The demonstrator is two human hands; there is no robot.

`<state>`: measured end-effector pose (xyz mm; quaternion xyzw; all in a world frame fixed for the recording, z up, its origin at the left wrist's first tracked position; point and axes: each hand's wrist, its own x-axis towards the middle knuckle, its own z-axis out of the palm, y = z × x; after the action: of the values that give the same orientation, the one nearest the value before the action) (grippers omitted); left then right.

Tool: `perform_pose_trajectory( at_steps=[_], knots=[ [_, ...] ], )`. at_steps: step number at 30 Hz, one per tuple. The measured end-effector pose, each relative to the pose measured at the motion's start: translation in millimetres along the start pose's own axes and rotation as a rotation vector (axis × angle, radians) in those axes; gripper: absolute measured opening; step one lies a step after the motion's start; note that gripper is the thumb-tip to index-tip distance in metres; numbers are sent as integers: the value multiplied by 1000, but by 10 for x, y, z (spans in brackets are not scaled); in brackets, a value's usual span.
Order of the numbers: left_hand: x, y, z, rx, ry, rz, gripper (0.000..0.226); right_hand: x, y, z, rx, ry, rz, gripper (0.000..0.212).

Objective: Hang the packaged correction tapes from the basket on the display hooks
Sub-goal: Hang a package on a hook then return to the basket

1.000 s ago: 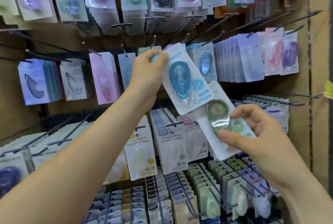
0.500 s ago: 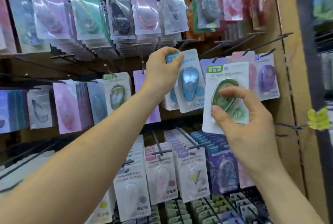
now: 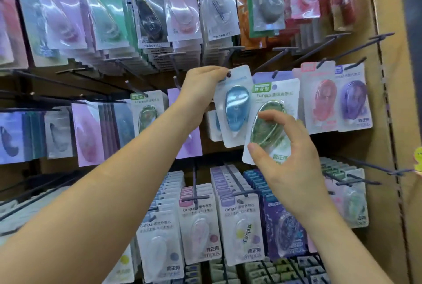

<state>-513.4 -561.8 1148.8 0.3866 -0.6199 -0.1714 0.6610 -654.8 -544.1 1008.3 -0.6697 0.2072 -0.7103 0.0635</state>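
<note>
Both blue pack [image 3: 235,110] and green pack [image 3: 271,98] neared hooks [image 3: 229,60].

Pack A [image 3: 236,110], left hand [image 3: 201,94], top at hook tip [image 3: 228,75]; pack B [image 3: 269,124], right hand [image 3: 294,160], just right of A.

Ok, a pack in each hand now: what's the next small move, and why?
Probably slide the blue pack back along its hook with the left hand: its fingers pinch the pack's top, and the hang hole seems to sit at the hook's tip. The green pack is held in the right hand.
</note>
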Motion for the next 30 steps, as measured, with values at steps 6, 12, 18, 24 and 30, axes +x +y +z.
perform_pose_trajectory(
  at_steps=[6, 12, 18, 24, 30],
  knots=[
    [-176, -196, -27, 6, -68, -68, 36, 43, 15, 115, 5, 97, 24, 46],
    [-527, -340, -240, 92, -221, 12, 45, 75, 56, 141, -24, 82, 78, 49],
    [-237, -541, -263, 626, -77, 183, 63, 112, 127, 87, -2, -26, 111, 34],
    [77, -769, -197, 688, -83, 127, 76, 107, 198, -11, 64, -35, 105, 32],
    [24, -752, -123, 906, -30, 202, 59, 68, 113, -23, 252, -54, 166, 83]
  ],
)
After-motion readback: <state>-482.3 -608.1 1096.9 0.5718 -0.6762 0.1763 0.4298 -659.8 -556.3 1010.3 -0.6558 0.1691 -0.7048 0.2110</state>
